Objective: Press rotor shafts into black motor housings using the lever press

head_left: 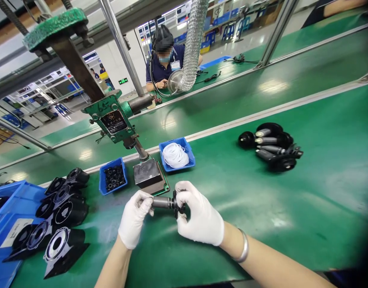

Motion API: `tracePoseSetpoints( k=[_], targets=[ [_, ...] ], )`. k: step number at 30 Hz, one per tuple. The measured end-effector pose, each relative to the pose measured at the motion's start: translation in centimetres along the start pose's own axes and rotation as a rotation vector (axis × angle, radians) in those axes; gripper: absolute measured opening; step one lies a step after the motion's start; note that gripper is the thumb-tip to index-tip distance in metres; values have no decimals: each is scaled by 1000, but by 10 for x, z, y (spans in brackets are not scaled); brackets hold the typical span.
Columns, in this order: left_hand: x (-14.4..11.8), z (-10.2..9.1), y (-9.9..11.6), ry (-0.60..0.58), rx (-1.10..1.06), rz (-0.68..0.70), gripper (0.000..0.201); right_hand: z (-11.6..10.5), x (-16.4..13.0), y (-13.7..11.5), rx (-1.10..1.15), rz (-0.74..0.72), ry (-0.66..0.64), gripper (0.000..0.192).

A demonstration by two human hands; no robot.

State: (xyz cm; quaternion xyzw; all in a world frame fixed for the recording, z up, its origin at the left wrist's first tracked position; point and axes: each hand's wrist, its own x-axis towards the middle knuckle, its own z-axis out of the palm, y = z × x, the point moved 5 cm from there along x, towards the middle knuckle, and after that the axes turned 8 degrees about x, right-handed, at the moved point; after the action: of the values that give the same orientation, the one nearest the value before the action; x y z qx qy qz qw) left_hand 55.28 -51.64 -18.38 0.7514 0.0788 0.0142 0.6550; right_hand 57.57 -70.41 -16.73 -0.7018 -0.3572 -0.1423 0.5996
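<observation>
Both my hands wear white gloves and meet on one part above the green bench, just in front of the press base (148, 176). The part is a grey cylindrical shaft (162, 202) with a black flange at its right end. My left hand (135, 218) pinches the shaft's left end between thumb and fingers. Around the black flange curl the fingers of my right hand (197, 216). The shaft lies roughly level, and its two ends are partly hidden by the gloves.
Behind are a blue tray (101, 176) of small black parts and a blue tray (193, 162) of white rings. Black housings (68, 214) stand left beside a blue bin (10, 224). Several shaft assemblies (270, 146) lie right. A hand press (118, 120) rises ahead; a co-worker (160, 72) sits opposite.
</observation>
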Motion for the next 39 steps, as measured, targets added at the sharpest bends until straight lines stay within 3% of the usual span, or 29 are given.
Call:
tracePoseSetpoints(
  k=[2,7,12,17,22,24,29,31,32,35,36,37,39],
  targets=[
    [-3,5,1,4,-92,-16,27,-1,1,-2,-7,-2,12,45],
    [-12,20,6,-1,-331,-89,47,-1,4,3,58,79,35,43],
    [-17,22,8,-44,-370,44,74,-3,4,7,126,118,53,40],
    [-20,23,4,-64,-353,98,77,-5,3,9,143,121,59,38],
    [-24,23,8,-3,-1,201,71,-3,3,12,137,146,50,37],
    [-28,26,10,25,227,259,81,-3,2,12,126,147,37,36],
    [-39,36,15,-101,572,407,106,-2,-1,16,39,120,-4,31],
    [-42,17,20,-55,682,438,103,-1,-2,22,0,112,-17,27],
    [-44,-3,24,42,758,444,98,-1,-2,27,-10,117,-20,24],
    [-67,-91,36,544,1094,323,62,-3,-6,44,-2,167,-8,20],
    [-80,-123,37,699,1224,201,50,-4,-8,49,15,188,0,21],
    [-91,-152,35,777,1334,19,43,-4,-10,54,33,208,4,21],
    [-111,-196,21,731,1436,-371,43,-3,-13,62,58,242,-8,23]
  ],
)
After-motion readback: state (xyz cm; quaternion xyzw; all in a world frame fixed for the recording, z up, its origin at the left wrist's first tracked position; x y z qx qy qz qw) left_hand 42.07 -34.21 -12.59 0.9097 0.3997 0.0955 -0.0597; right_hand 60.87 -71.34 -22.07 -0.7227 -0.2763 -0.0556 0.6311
